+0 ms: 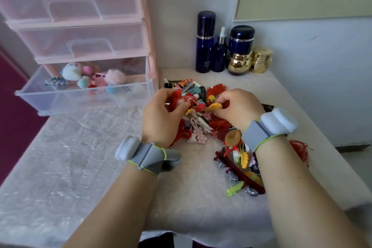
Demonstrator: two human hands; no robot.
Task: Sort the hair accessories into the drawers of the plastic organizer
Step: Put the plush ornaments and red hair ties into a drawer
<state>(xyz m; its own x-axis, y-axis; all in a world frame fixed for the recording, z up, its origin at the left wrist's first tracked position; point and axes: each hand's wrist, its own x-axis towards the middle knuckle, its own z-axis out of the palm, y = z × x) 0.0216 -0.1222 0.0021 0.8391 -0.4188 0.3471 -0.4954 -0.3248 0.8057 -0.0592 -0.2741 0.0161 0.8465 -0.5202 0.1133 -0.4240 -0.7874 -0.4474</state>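
Pink-framed plastic organizer [146, 26] at the left rear of the worktop [80, 157], three clear drawers stacked. Upper two drawers pushed in; bottom drawer [84, 96] pulled out and holding plush hair accessories [92, 78] in white, pink and blue.

Heap of mixed hair accessories [201, 127] on the white cloth just right of that drawer: red tassels, pale snap clips, pink flower clips, dark strips. Second cluster nearer the body, at the right wrist: dark red headband with glitter balls [239, 173], green clip [234, 188], yellow claw clip [244, 159]. Lone red tassel [301, 148] at the worktop's right edge, apart from the rest.

Left hand [161, 119] over the heap, grip curled round a red fuzzy accessory [179, 98] with a sparkly centre. Right hand [237, 106] opposite, grip pinched on a yellow clip [214, 106], fingertips of both hands nearly meeting. Grey sensor bands strapped on both wrists.

Blue cosmetic bottles [205, 42] and gold jars [261, 59] against the back wall, well behind the heap.
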